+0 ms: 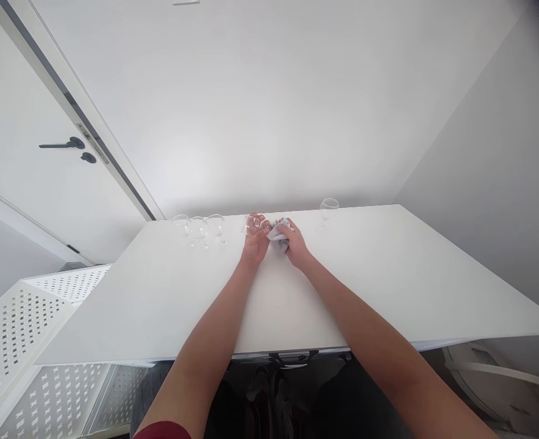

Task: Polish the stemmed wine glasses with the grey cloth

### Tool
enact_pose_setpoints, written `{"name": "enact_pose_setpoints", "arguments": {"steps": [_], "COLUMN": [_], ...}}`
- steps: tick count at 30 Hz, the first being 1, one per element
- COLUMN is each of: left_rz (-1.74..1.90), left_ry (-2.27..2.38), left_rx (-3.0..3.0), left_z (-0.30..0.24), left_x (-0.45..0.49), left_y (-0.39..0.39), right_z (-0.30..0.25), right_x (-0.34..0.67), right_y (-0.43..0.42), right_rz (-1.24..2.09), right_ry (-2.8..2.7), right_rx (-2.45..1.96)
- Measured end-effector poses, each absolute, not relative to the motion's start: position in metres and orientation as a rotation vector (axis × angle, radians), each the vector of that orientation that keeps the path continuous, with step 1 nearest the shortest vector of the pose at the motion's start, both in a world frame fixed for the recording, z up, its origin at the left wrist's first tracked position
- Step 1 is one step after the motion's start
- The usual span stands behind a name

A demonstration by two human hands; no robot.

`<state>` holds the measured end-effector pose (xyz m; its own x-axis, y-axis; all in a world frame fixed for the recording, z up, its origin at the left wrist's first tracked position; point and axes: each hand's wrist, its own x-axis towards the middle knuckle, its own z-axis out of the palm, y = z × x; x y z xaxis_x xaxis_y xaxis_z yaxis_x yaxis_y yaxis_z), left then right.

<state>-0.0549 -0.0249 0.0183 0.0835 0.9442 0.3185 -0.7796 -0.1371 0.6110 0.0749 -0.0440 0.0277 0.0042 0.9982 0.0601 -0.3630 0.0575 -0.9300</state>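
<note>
My left hand (pixel 255 241) is closed around a clear wine glass (pixel 246 225), which lies tilted sideways with its bowl toward the left. In my right hand (pixel 296 245) a pale grey cloth (pixel 279 231) is bunched, pressed at the base end of that glass. The foot of the glass is hidden by the cloth and fingers. Both hands are close together over the far middle part of the white table (pixel 288 299).
Several clear stemmed glasses stand upright: a group (pixel 197 228) at the far left, and one glass (pixel 328 208) to the right near the wall. White perforated panels (pixel 17 323) stand left of the table. A door with a black handle (pixel 63 144) is beyond.
</note>
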Motion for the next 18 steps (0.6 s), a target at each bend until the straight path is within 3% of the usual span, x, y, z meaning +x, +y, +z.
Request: {"name": "enact_pose_setpoints", "arguments": {"steps": [3, 9, 14, 18], "left_rz": [1.502, 1.500, 1.491, 1.468], "left_ry": [0.274, 0.262, 0.273, 0.279], "left_rx": [0.817, 0.730, 0.775, 0.786], "left_z": [0.0181, 0.0189, 0.0182, 0.0190], "left_x": [-0.0550, -0.0554, -0.0553, -0.0552], "left_y": [-0.0253, -0.0252, -0.0252, -0.0264], "right_z": [0.0242, 0.0301, 0.0285, 0.0239], "right_x": [0.0737, 0.0766, 0.0763, 0.0772], "right_y": [-0.0419, -0.0472, -0.0448, -0.0404], "right_rz": [1.512, 1.138, 1.282, 1.213], "right_ry": [-0.796, -1.154, -1.014, -1.078], "right_rx": [-0.994, -0.904, -0.930, -1.038]}}
